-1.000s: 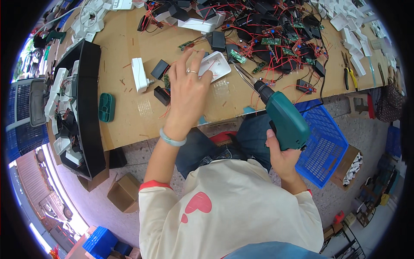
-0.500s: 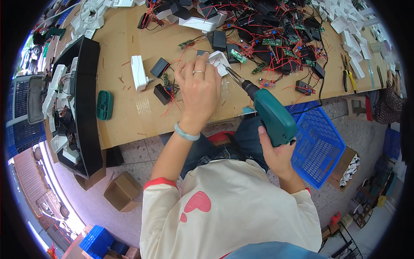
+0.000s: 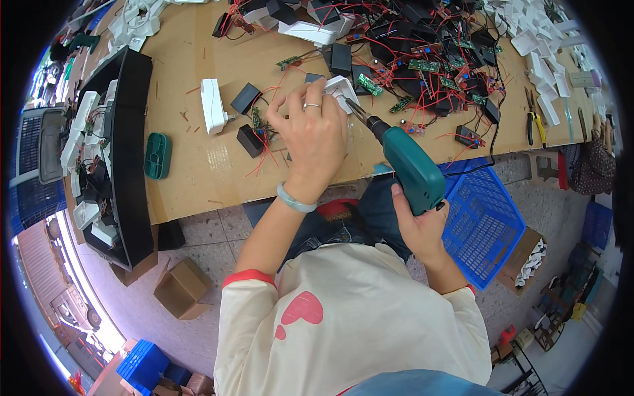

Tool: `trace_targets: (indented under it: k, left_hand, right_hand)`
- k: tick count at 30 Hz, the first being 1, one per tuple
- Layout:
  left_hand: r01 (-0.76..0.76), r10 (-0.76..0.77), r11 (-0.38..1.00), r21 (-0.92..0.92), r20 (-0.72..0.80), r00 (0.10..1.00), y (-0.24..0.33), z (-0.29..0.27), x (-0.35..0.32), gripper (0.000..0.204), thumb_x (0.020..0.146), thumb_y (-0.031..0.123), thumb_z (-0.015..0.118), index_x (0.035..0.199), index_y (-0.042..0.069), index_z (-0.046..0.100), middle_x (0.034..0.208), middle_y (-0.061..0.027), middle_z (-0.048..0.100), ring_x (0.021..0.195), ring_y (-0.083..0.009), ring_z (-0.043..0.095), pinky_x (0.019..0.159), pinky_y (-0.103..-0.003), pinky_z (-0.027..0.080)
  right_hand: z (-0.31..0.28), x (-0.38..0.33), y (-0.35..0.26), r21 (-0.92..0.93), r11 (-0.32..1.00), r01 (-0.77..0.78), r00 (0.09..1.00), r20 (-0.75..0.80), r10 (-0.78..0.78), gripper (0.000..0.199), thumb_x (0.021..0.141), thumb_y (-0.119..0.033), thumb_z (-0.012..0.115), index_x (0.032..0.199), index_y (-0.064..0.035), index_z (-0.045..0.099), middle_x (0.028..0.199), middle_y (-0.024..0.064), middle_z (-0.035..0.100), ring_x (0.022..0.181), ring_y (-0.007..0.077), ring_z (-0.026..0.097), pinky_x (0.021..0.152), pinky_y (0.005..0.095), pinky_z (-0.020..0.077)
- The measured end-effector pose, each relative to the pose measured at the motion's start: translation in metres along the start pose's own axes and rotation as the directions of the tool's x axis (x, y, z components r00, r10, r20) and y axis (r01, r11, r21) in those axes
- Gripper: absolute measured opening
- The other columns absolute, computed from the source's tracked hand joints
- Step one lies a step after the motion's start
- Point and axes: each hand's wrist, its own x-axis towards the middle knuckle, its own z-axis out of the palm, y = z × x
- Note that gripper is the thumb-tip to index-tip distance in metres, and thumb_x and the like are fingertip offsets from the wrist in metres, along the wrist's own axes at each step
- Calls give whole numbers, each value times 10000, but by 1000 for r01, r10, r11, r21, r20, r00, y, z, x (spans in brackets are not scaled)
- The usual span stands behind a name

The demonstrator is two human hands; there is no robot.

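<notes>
My right hand (image 3: 422, 228) grips a corded green soldering gun (image 3: 413, 168) by its rear end. Its thin metal tip points up and left, into a small open white plastic casing (image 3: 341, 87). My left hand (image 3: 310, 132), wearing a ring, is closed on the left edge of that casing; its fingertips are partly hidden. Left of this hand lie two black boxes (image 3: 250, 140) with red wires and a small green circuit board (image 3: 257, 119). A closed white plug-in housing (image 3: 212, 105) lies farther left.
A heap of black boxes, wires and boards (image 3: 422, 66) covers the far middle. White casings (image 3: 541, 76) and yellow-handled pliers (image 3: 536, 122) lie at right. A black bin (image 3: 132, 165) and a green tray (image 3: 157, 156) stand left; a blue basket (image 3: 485, 224) stands below the table edge.
My left hand has shifted slightly right in the picture, and the soldering gun slightly up and left. Both grips stay the same, with the tip still at the white casing.
</notes>
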Motion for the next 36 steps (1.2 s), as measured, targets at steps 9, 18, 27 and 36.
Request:
trace_targets:
  k: [9,18,27,36]
  left_hand:
    - [-3,3,1000,7,-3,1000,2,0,0,146,781,111,692,877,3,710,1139,-55,659,1069,-236,593,982,-513,343]
    - [41,-41,999,-2,-4,999,6,1,-1,178,763,116,697,891,-6,715,1147,-55,654,1079,-244,578,970,-506,341]
    - [43,-44,999,-11,-35,998,7,3,-2,169,742,106,714,865,-8,711,1145,-51,656,1075,-238,578,961,-501,343]
    - [40,-40,999,-8,-55,998,6,7,-4,166,743,108,715,864,-6,713,1133,-46,656,1066,-235,579,950,-493,345]
  right_hand:
    - [2,5,-2,-11,998,54,998,-8,-54,242,900,-50,711,1095,4,578,833,125,696,677,190,665,651,305,527]
    - [1,4,-1,-49,998,50,999,-2,-50,252,901,-61,708,1107,1,578,850,135,700,694,212,683,658,311,533]
    - [0,4,0,-43,997,70,997,22,-70,241,905,-50,696,1094,3,557,848,137,686,681,246,676,653,323,528]
    - [-1,4,-4,-69,995,74,997,33,-72,260,912,-45,691,1127,2,552,866,132,691,710,236,686,677,318,536]
